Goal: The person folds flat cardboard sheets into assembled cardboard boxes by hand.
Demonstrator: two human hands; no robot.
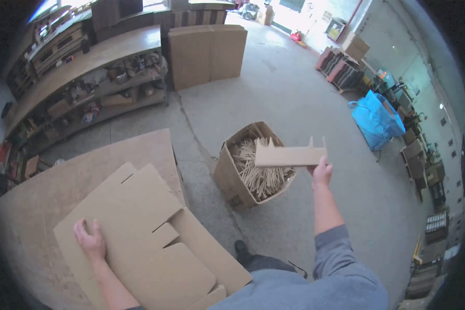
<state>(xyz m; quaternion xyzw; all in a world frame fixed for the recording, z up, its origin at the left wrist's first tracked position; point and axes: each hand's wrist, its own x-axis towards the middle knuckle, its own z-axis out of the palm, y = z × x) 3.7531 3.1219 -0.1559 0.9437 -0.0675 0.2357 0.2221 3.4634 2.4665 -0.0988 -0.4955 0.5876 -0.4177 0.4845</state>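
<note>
My left hand (90, 240) lies on a flat, die-cut cardboard sheet (134, 206), its fingers apart. That sheet has slots and flaps along its right side and rests on a wooden table (23, 222). Held out to the right, my right hand (321, 171) is closed on one end of a cardboard strip (289, 156) with pointed tabs along its upper edge. Part of the strip shows in front of an open cardboard box (225, 173), which stands on the floor. Many narrow cardboard scraps (250, 173) fill the box.
A long workbench (108, 44) with cluttered shelves runs along the left. Large folded cardboard (206, 57) stands beside its end. On the right are a blue bag (374, 121) and stacked cardboard (341, 67) near the wall. Grey concrete floor (294, 103) lies between.
</note>
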